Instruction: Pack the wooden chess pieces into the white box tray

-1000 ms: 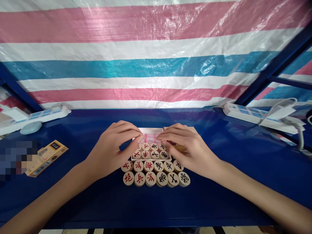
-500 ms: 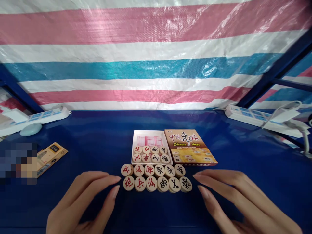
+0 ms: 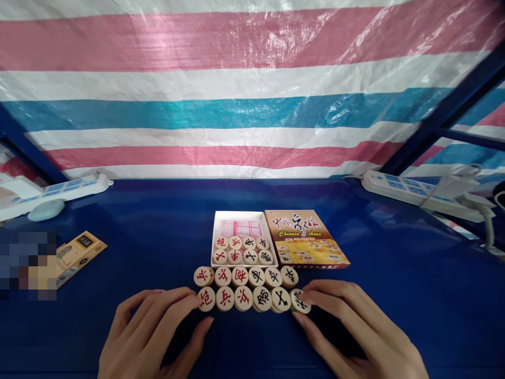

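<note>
Round wooden Chinese chess pieces (image 3: 243, 298) with red and black characters stand in two rows of low stacks in front of me. My left hand (image 3: 199, 310) is at the left end of the front row, fingertips against the red end piece (image 3: 206, 299) and thumb just in front of it. At the other end, my right hand (image 3: 302, 308) has its fingertips over the edge of the black end piece (image 3: 299, 301), thumb at its front side. Both hands keep thumb and fingers apart; neither has lifted a piece. Beyond the rows lies an open white box (image 3: 218, 226) with more pieces inside.
Right of the box lies its printed Chinese chess lid (image 3: 294, 239). A tan printed card or packet (image 3: 84, 250) lies at the left, near a pale mouse (image 3: 46, 210). Power strips (image 3: 84, 184) sit at both back corners of the blue table (image 3: 158, 210). A striped sheet (image 3: 236, 113) hangs behind.
Both hands have moved inward from beside the rows, the left one rightward and the right one leftward, and now touch the front row's end pieces. The pieces keep nearly the same layout.
</note>
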Demonstrator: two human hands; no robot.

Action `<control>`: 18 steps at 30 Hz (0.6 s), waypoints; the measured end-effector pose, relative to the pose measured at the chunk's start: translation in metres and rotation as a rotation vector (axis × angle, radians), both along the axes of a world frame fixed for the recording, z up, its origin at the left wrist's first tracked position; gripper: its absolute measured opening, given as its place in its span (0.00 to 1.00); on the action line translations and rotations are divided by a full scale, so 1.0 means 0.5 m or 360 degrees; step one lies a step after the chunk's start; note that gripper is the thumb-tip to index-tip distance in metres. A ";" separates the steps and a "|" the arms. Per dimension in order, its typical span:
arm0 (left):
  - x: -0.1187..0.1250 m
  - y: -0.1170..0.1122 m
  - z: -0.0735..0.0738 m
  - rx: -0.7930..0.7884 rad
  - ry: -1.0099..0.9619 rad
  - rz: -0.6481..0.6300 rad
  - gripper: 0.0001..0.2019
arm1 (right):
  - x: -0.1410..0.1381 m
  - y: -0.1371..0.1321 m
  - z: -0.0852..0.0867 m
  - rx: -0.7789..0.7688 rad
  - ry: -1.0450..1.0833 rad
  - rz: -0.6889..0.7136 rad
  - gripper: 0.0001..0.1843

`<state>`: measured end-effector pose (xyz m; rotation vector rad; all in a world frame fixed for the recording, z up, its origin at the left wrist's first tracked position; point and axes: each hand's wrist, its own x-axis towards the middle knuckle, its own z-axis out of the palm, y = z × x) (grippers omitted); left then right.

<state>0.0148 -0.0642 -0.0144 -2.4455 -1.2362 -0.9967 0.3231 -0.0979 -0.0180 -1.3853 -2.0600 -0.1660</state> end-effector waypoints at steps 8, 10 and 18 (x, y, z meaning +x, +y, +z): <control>0.012 0.002 0.002 0.0009 -0.0022 0.0018 0.10 | -0.002 0.001 0.000 -0.0009 0.0001 0.0013 0.15; 0.013 0.002 0.003 0.0001 -0.0019 0.0000 0.10 | -0.002 0.001 0.001 -0.0007 0.0011 0.0019 0.15; 0.025 -0.013 0.003 -0.0038 -0.0155 0.0135 0.07 | -0.005 -0.005 -0.001 -0.0022 0.0065 -0.0023 0.14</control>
